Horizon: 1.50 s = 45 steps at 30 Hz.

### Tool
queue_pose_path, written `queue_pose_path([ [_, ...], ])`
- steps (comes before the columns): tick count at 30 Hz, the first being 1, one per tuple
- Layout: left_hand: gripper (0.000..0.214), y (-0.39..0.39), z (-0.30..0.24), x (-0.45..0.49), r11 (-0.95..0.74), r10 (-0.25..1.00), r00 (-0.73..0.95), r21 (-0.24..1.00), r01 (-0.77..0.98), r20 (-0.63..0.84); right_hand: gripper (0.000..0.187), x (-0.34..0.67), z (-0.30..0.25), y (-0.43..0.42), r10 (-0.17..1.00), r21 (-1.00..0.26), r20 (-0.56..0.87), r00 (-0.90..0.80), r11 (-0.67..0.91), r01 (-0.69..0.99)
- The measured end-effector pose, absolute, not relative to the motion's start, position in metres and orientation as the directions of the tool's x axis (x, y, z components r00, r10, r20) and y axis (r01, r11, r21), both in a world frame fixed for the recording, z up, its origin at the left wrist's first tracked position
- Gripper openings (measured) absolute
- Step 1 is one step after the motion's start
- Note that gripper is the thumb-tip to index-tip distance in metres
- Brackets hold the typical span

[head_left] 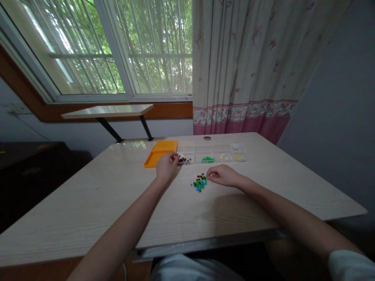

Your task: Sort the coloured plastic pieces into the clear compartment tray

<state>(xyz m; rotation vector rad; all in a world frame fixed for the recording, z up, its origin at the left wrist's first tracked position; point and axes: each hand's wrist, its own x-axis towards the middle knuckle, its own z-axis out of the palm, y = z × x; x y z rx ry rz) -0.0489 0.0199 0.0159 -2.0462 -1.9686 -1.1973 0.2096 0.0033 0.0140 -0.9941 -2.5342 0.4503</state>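
Observation:
A small pile of green, blue and dark brown pieces (199,182) lies on the table. My right hand (221,175) is at the pile's right edge, fingers pinched together; whatever is between them is too small to make out. My left hand (167,166) hovers at the left end of a clear divided tray (203,148), its fingertips closed over the compartment with dark brown pieces (185,160). Other compartments hold green pieces (208,159), pale yellow pieces (224,157) and yellow pieces (238,156). Beside my left hand sits an orange box (164,146), partly covered by it.
The pale wooden table (117,207) carries a raised shelf (108,111) on dark legs at its back left. A dark oval spot (207,138) shows near the back edge. Behind stand a barred window (158,50) and a patterned curtain (243,70).

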Motion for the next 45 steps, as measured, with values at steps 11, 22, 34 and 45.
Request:
queue_pose_path([
  [11,0.016,-0.013,0.019,-0.007,-0.632,0.762,0.444,0.387,0.672,0.472,0.022,0.201,0.014,-0.001,0.768,-0.609,0.393,-0.505,0.629,0.483],
  [22,0.019,-0.021,0.022,0.003,-0.633,0.768,0.455,0.427,0.646,0.450,0.020,0.195,0.006,0.000,0.767,-0.662,0.412,-0.491,0.623,0.417],
  [34,0.015,-0.020,0.019,0.005,-0.640,0.761,0.440,0.439,0.630,0.477,0.017,0.196,0.008,-0.003,0.747,-0.546,0.433,-0.504,0.663,0.513],
  [45,0.013,-0.022,0.021,0.005,-0.628,0.774,0.437,0.468,0.622,0.458,0.020,0.197,0.011,-0.006,0.698,-0.410,0.471,-0.539,0.714,0.567],
])
